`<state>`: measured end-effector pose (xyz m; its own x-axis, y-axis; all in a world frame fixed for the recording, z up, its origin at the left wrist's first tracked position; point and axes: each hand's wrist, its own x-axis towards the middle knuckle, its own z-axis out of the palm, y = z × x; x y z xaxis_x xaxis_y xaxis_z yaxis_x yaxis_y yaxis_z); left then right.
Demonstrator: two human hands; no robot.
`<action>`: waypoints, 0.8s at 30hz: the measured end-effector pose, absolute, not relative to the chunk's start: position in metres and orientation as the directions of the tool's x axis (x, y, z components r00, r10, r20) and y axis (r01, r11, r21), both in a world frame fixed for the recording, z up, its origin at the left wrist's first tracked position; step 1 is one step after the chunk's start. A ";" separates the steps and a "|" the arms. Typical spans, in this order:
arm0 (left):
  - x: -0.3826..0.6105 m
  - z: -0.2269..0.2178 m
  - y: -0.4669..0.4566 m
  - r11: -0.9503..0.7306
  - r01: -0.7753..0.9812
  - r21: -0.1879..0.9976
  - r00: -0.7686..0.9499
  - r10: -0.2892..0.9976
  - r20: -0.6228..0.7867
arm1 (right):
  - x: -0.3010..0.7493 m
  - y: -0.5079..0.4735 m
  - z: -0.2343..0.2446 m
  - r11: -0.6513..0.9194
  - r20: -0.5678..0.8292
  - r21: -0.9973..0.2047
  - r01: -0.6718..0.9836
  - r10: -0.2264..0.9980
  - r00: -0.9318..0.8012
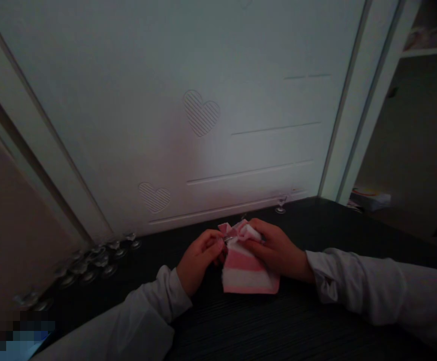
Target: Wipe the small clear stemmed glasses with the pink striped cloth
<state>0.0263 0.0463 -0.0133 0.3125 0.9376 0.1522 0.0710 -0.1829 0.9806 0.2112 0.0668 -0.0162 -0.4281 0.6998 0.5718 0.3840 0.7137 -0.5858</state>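
A pink and white striped cloth [246, 268] is bunched up at its top and hangs down over the dark table. My right hand [276, 248] grips the bunched part, its fingers closed round the cloth. Beside it, my left hand [202, 255] has its fingers pinched on a small clear glass [226, 239] at the cloth's left edge. Most of this glass is covered by the cloth and my fingers, so its full shape is hidden.
Several small stemmed glasses [100, 260] stand at the table's left. Another stemmed glass [280, 204] is at the back right, near a white panel [147, 125] with embossed hearts. A blurred blue patch [23, 346] lies at lower left. Dark table [218, 331] spreads below.
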 end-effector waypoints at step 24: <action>0.026 -0.015 0.041 -0.407 0.406 0.818 0.329 0.901 0.284 | 0.213 0.066 -0.018 0.696 0.575 -0.633 0.341 0.716 -0.396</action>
<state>0.0263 0.0406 -0.0146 0.3288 0.9005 0.2845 0.4059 -0.4067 0.8184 0.2132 0.0665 -0.0176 -0.3957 0.7164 0.5746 0.3406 0.6955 -0.6326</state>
